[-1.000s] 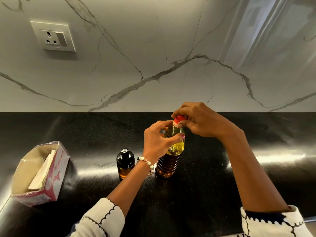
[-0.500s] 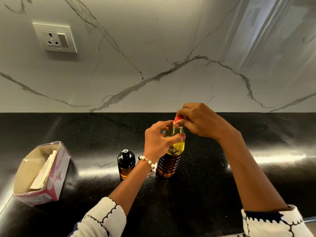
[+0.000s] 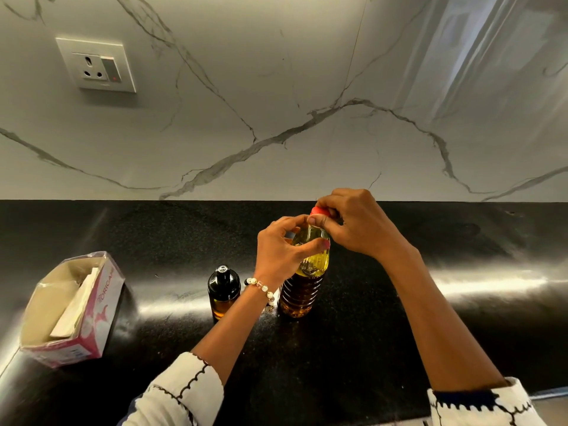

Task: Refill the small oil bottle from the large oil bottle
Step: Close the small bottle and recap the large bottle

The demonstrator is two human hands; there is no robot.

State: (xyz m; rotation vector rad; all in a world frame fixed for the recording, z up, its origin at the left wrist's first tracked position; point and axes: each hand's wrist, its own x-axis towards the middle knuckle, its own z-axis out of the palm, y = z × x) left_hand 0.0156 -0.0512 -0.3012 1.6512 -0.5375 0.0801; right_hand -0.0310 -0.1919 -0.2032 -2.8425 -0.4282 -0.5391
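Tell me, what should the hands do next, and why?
Probably twist the red cap off. The right hand pinches it, the left hand steadies the big bottle, and nothing can pour into the small bottle until it's open.

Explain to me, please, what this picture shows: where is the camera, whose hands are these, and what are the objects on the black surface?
There is no machine here. A person wears a camera on the head, looking forward and down, so you see the person's own two arms from above.

The left hand grips the upper part of the large oil bottle, which stands upright on the black counter. The right hand pinches the bottle's red cap, which sits on top of the bottle.

Beside it, to the left and apart from it, stands the small oil bottle, dark, with some amber oil at the bottom. Farther left lies an open pink and white carton with folded paper inside. On the marble wall is a socket.
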